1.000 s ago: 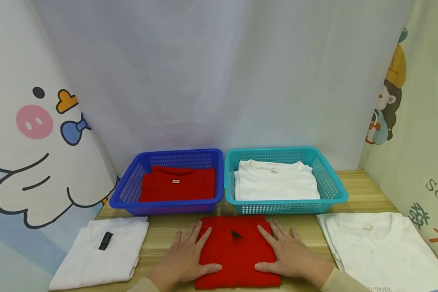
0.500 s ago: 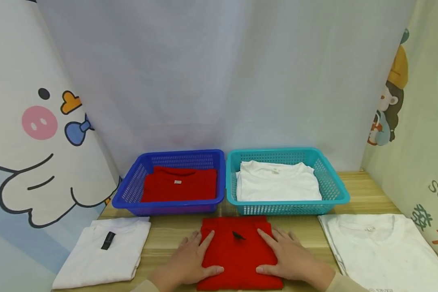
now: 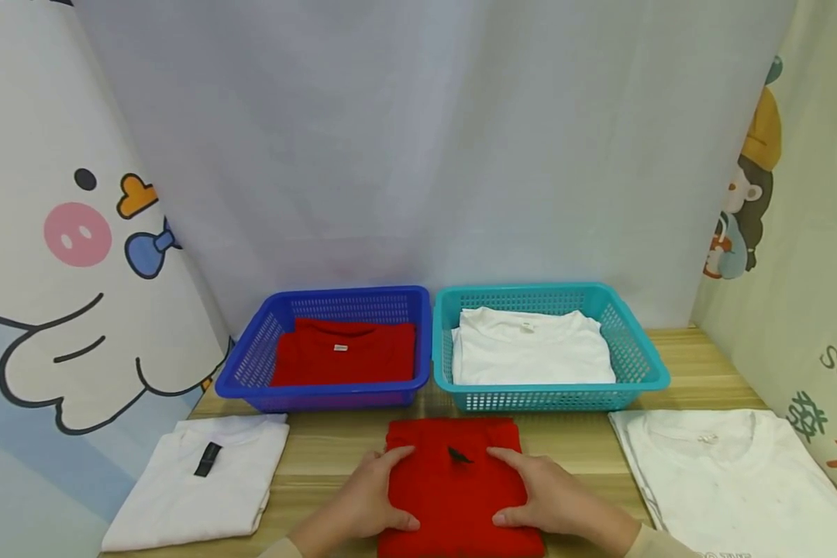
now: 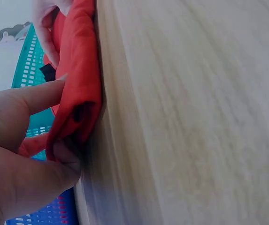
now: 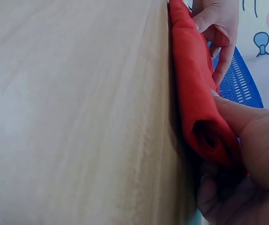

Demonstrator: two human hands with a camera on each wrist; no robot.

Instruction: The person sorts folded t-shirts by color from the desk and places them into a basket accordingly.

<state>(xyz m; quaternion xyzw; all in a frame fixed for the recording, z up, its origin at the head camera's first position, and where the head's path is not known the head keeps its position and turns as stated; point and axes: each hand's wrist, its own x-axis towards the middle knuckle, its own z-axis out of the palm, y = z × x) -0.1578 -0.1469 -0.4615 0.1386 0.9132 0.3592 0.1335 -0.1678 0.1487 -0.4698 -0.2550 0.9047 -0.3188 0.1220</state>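
Left hand (image 3: 368,496), right hand (image 3: 549,496) grip folded red shirt (image 3: 453,496) between them, at opposite sides.

Either side of the red shirt (image 3: 456,496), bare table (image 3: 321,446) leaves room as far as the white shirts (image 3: 205,496). Just behind it, the blue basket (image 3: 324,394) and teal basket (image 3: 551,394) bar a low path.

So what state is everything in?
Red rectangular fabric shirt: folded, gripped at sides.
Left fingers: gripping it.
Right fingers: gripping it.
Blue rectangular plastic basket: holding folded red clothing.
Teal rectangular plastic basket: holding folded white clothing.
White rectangular black-tagged fabric shirt: folded, flat.
White printed fabric shirt: folded, flat.
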